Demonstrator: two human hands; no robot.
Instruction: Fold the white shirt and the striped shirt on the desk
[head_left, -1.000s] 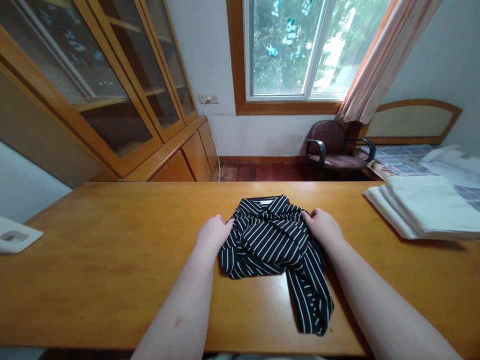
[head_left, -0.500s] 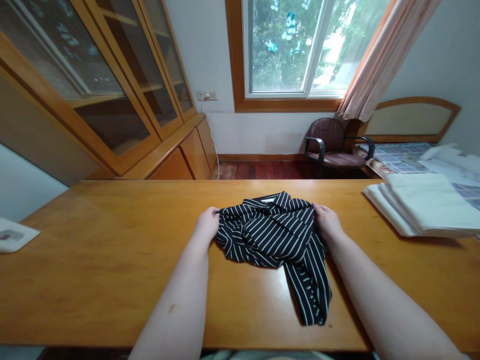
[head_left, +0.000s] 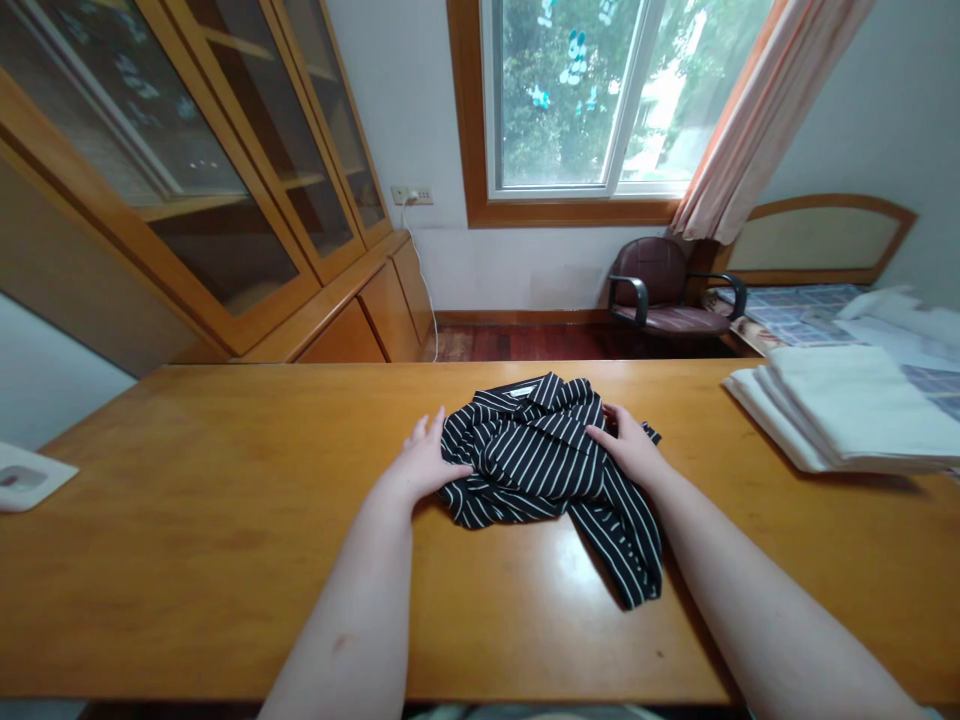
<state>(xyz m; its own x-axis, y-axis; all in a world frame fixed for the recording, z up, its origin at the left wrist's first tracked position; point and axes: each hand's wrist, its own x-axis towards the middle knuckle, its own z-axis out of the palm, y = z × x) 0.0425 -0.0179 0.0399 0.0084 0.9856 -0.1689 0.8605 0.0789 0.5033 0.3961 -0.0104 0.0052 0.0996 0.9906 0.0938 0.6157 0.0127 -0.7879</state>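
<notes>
A black shirt with white stripes [head_left: 536, 460] lies bunched on the wooden table [head_left: 225, 530], its collar toward the far edge. One sleeve stretches toward me on the right, and a bit of striped cloth shows beyond my right wrist. My left hand [head_left: 427, 460] rests against the shirt's left side, fingers spread and thumb lying over the cloth. At the opposite side, my right hand [head_left: 628, 445] touches the shirt with thumb and fingers apart; part of its fingers goes behind the fabric.
Folded white cloths [head_left: 847, 410] are stacked at the table's right. A white object [head_left: 34, 475] sits at the left edge. Beyond the table stand a glass-door cabinet [head_left: 300, 240], a maroon armchair [head_left: 660, 285] and a bed [head_left: 802, 300].
Both hands have let go of the shirt's shoulders and now lie opened against its sides. The shirt is bunched narrower, and its right sleeve end has shifted away from me.
</notes>
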